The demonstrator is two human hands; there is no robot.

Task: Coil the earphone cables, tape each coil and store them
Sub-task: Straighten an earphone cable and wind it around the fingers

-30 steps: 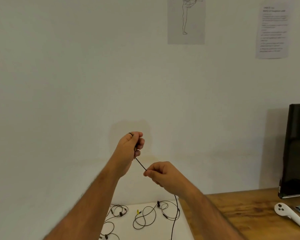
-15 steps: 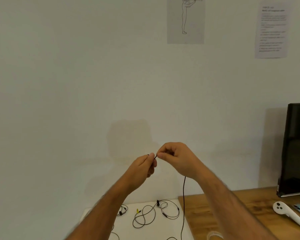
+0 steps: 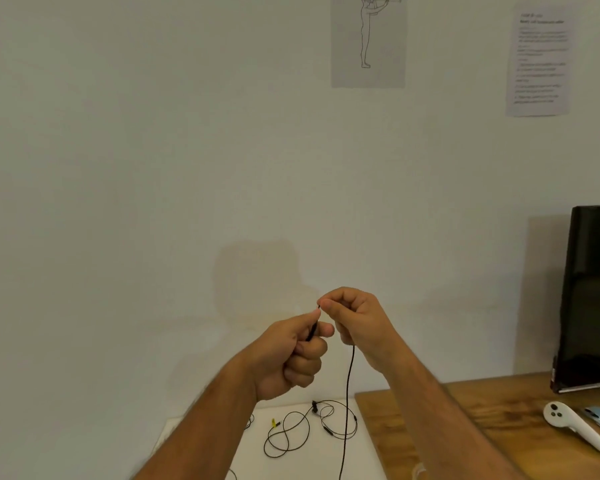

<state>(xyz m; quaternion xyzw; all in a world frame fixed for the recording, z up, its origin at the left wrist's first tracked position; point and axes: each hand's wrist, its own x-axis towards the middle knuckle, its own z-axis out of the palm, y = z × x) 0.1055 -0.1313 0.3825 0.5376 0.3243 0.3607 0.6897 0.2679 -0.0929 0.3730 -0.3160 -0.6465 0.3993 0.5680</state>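
One earphone cable (image 3: 349, 382) is in play right now: we have it up in the air in front of the wall, well above the desk (image 3: 465, 417). Left hand (image 3: 293, 355) is curled, thumb and forefinger pinching a short black stretch near the cable's end. Right hand (image 3: 355, 318) is also curled, fingertips pinching the same cable just beside the left thumb. From under the right hand the rest drops straight down and leaves the bottom of the view, so we can't tell where the far end lies.

Risks as we see them:
- No loop is visible in either hand, so coiling looks barely started. The long free tail can swing or twist as we wind, giving kinked or uneven turns.
- The hanging run passes right in front of a loose earphone set (image 3: 312, 424) on the white sheet (image 3: 326, 459). If the tail drags across it, the two could snag and tangle, or the spare set gets pulled along.
- Both grips are fingertip pinches on thin cable. A slip on either side drops the end and any turns made go with it.
- Hands sit so close together that a new turn has little room; we may trap a finger in the coil.
- No tape in view, so a finished coil would have to be held one-handed while we look for it.

Further out: another cable (image 3: 248, 419) peeks from behind the left forearm, a white controller (image 3: 574, 427) and a monitor (image 3: 593, 299) sit on the wooden desk at right, well apart from the cable.
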